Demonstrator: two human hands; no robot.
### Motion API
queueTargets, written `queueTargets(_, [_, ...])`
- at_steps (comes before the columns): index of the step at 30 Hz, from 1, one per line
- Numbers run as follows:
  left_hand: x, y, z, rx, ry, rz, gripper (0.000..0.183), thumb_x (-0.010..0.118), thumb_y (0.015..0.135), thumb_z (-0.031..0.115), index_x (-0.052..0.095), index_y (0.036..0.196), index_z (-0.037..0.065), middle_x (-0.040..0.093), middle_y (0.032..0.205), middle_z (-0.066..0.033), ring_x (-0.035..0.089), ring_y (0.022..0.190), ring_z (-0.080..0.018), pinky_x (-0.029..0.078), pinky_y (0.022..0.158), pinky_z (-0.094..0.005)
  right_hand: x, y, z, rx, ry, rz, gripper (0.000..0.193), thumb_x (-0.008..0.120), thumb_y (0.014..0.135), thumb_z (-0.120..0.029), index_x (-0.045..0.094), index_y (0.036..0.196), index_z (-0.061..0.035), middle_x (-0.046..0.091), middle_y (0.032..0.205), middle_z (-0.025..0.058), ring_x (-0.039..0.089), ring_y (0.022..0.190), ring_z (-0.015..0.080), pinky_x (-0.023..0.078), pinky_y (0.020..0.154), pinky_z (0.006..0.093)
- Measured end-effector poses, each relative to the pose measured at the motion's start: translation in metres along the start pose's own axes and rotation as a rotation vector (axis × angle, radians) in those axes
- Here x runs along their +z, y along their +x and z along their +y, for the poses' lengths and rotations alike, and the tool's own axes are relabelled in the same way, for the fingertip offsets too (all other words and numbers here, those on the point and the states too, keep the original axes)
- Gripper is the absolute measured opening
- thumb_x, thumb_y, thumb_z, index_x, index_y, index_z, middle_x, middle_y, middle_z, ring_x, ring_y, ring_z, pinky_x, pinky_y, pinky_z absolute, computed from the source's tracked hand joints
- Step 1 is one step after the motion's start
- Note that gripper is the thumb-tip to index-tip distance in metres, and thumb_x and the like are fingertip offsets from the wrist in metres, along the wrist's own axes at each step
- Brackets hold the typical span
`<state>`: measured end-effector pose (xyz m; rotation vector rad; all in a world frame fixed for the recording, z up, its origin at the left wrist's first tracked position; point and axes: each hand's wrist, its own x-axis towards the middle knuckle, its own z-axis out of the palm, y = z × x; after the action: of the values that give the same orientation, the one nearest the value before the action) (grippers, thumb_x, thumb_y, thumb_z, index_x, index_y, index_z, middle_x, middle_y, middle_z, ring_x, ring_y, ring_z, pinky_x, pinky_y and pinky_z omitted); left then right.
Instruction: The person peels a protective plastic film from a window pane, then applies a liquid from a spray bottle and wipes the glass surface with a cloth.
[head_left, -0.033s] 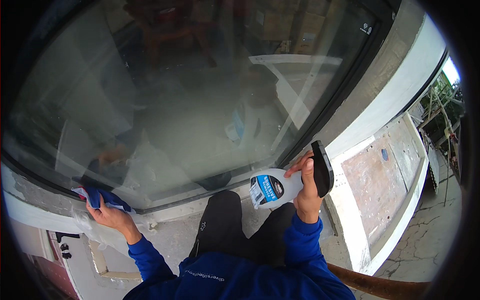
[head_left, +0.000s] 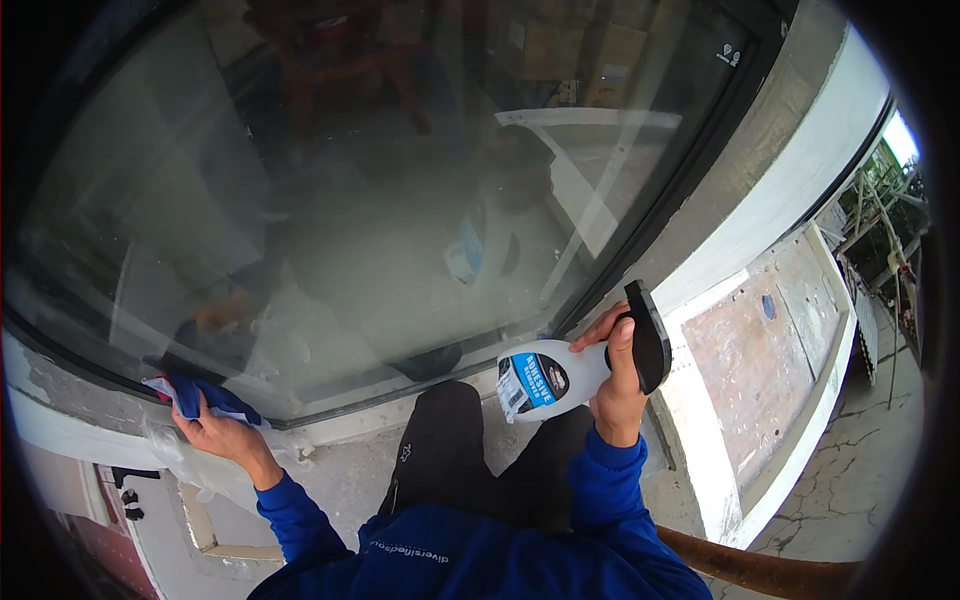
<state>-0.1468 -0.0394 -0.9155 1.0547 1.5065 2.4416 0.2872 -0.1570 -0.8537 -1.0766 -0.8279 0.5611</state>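
My right hand (head_left: 620,385) is wrapped around the neck of a spray bottle (head_left: 575,380) with a pale translucent body, a blue and black label and a black trigger head. The bottle lies tilted, its base toward the left, above my right knee. At the lower left corner of a large window (head_left: 370,240), my left hand (head_left: 222,432) grips a bunched dark blue cloth (head_left: 215,395) with white and red parts. The cloth rests at the bottom of the pane, by the black frame. Both hands and the bottle are mirrored in the glass.
Crumpled clear plastic sheeting (head_left: 185,460) lies under my left hand. A white-edged ledge (head_left: 765,350) with a stained, patchy surface stands to the right, beside cracked paving (head_left: 840,480). A brown rounded rail (head_left: 760,575) runs by my right side. Chairs and boxes show dimly through the glass.
The spray bottle and my right hand have shifted very slightly, and the bottle's label has turned a little. My left hand stays on the cloth in the same place.
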Motion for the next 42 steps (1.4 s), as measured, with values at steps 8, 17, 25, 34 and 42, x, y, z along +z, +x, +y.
queueTargets(8, [0.002,0.002,-0.001,0.029,0.009,0.025,0.028,0.068,0.095,0.016,0.067,0.117,-0.002,0.065,0.107,-0.0033,0.057,0.098,-0.0150,0.044,0.093,-0.0294,-0.014,0.004,-0.056,-0.394,-0.460,-0.027,0.043,0.074,0.089,-0.038,0.067,0.080,0.0031,0.061,0.073,0.0095,0.059,0.066,0.0194,0.044,0.063,0.0298])
queueTargets(17, [-0.001,0.004,-0.012,0.061,0.031,0.028,0.027,0.067,0.096,0.016,0.068,0.116,-0.002,0.066,0.108,-0.0040,0.057,0.098,-0.0159,0.043,0.094,-0.0300,-0.018,0.012,-0.072,-0.228,-0.342,-0.084,0.058,0.071,0.090,-0.053,0.068,0.092,0.0052,0.064,0.077,0.0089,0.059,0.069,0.0182,0.046,0.072,0.0307])
queueTargets(25, [-0.004,0.005,-0.010,0.060,0.054,0.009,0.028,0.067,0.097,0.017,0.065,0.119,-0.001,0.065,0.114,-0.0051,0.057,0.103,-0.0169,0.044,0.097,-0.0313,-0.018,0.024,-0.068,-0.319,-0.240,-0.059,0.056,0.068,0.093,-0.053,0.063,0.081,0.0016,0.059,0.073,0.0068,0.053,0.069,0.0149,0.039,0.063,0.0294])
queueTargets(34, [0.067,-0.001,0.067,0.680,-0.008,-0.402,0.023,0.058,0.101,0.009,0.051,0.122,0.007,0.034,0.162,-0.0183,0.036,0.148,-0.0355,0.033,0.122,-0.0443,-0.016,0.036,-0.079,-0.241,-0.296,-0.158,0.049,0.069,0.095,-0.049,0.067,0.093,0.0002,0.060,0.073,0.0037,0.054,0.067,0.0128,0.043,0.063,0.0282])
queueTargets(42, [0.091,-0.006,0.070,0.748,0.100,-0.434,0.041,0.052,0.095,0.008,0.039,0.134,0.012,0.014,0.166,-0.0183,0.016,0.154,-0.0381,0.028,0.122,-0.0518,-0.008,0.032,-0.100,-0.066,-0.403,-0.048,0.056,0.065,0.097,-0.056,0.071,0.092,0.0001,0.065,0.074,0.0048,0.061,0.071,0.0126,0.048,0.067,0.0283])
